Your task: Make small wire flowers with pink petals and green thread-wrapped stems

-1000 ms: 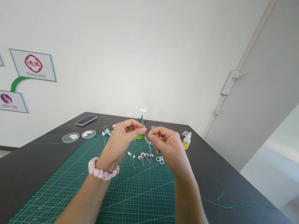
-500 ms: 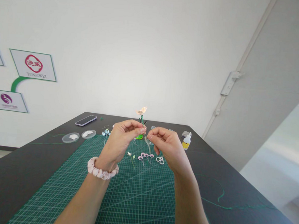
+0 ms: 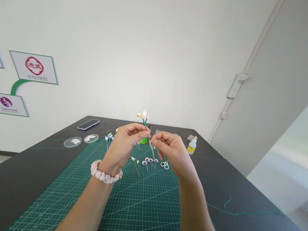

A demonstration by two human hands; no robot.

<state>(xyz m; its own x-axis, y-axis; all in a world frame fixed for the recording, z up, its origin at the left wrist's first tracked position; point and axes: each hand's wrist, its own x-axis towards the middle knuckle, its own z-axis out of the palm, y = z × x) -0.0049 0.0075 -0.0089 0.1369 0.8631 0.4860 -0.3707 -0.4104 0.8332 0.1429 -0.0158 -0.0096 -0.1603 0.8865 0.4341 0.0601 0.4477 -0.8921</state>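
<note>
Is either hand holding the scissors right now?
No, the scissors lie on the green cutting mat, and the left hand holds a flower by its stem.

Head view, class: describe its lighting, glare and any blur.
Head view: the wall is brightest around the middle, dimmer toward the top; in the head view, the flower has near-white highlights; in the head view, small lettering on the purple-logo sign is unreadable.

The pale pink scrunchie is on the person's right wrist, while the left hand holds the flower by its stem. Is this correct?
Not quite: the head view shows the scrunchie on the left wrist, not the right. The left hand does hold the flower by its stem.
</note>
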